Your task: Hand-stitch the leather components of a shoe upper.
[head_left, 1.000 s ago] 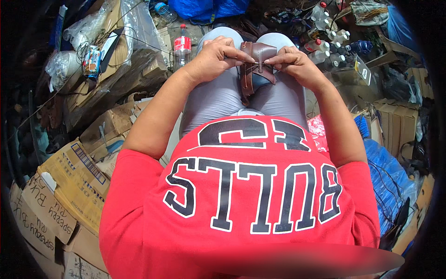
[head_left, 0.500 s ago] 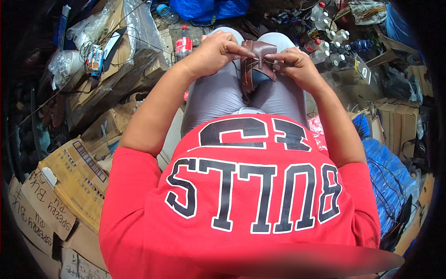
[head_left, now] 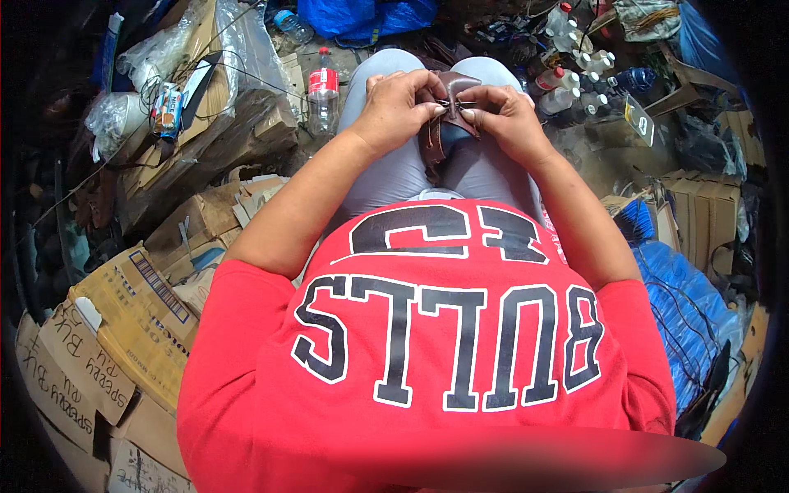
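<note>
A brown leather shoe upper (head_left: 462,83), with a lace threaded along its left side, rests across my lap between the knees. My left hand (head_left: 400,108) is over its left part, thumb and forefinger pinched near the raised middle seam. From the other side my right hand (head_left: 508,120) pinches close to the same seam, fingertips almost meeting the left ones. Thin strands, apparently thread, show between the fingertips; whether a needle is among them I cannot tell. Fingers cover part of the leather, and a dark lace end hangs toward me.
Left of my knees stands a clear bottle (head_left: 323,94) with a red label. Several more bottles (head_left: 567,90) crowd the far right. Cardboard boxes (head_left: 136,308) are piled at the left, and blue plastic sheeting (head_left: 686,300) lies at the right.
Both hands have drawn inward to the middle seam, from stretched forefingers to close pinches. My left hand moved right and covers more of the leather; the bottle beside my knee shows more fully.
</note>
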`<state>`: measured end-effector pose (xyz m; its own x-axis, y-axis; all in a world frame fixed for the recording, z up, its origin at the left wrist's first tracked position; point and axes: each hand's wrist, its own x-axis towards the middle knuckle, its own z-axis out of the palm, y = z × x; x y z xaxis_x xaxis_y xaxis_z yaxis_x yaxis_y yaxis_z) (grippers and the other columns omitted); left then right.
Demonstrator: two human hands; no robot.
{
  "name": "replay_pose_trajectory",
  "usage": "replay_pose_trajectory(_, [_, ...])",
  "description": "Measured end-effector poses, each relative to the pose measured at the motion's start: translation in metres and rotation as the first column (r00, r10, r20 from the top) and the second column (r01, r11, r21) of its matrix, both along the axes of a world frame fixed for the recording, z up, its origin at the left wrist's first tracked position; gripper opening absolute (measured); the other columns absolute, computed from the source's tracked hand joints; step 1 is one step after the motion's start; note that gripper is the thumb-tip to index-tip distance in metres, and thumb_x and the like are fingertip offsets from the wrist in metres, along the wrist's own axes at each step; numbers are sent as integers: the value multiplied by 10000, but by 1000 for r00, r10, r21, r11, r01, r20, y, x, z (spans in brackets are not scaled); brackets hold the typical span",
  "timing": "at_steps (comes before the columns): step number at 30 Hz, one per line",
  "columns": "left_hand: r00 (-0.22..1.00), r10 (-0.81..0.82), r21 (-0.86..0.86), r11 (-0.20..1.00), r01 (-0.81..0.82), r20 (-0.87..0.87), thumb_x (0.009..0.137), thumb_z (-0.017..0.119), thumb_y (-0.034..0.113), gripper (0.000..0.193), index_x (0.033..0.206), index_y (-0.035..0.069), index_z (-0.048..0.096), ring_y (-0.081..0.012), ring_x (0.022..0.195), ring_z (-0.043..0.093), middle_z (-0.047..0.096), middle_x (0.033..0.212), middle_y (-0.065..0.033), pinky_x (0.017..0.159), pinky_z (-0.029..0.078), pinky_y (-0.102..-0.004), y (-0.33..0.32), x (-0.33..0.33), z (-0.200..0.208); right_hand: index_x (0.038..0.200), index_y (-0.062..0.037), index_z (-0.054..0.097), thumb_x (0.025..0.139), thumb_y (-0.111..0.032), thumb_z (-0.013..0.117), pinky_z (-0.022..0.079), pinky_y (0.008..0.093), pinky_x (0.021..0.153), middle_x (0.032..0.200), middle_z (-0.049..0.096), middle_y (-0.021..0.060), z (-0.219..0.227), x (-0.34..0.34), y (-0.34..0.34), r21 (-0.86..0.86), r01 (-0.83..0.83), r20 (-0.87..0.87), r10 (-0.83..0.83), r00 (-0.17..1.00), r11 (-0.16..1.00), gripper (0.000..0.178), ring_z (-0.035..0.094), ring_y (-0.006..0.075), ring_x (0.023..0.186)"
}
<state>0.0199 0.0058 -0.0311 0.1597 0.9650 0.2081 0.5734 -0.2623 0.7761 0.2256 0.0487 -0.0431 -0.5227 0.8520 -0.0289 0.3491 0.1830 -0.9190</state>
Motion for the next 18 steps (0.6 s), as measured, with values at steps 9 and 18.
replay_pose_trajectory(9, [990, 91, 112, 991, -79, -107, 644, 741, 83, 113, 749, 96, 702, -157, 819, 564, 655, 777, -12, 788, 430, -306, 7, 0, 14, 777, -32, 632, 780, -112, 706, 436, 207, 599, 761, 627, 7, 23, -2, 18, -378, -80, -142, 27, 990, 923, 109, 542, 54, 654])
replay_pose_trajectory(18, [950, 25, 141, 990, 20, -310, 746, 661, 134, 81, 816, 129, 620, -210, 884, 583, 638, 808, -20, 799, 321, -389, -11, -4, 40, 824, -7, 581, 802, -68, 640, 421, 253, 708, 762, 573, 11, 47, 13, 17, 49, -255, 241, 236, 942, 966, 89, 514, 91, 757])
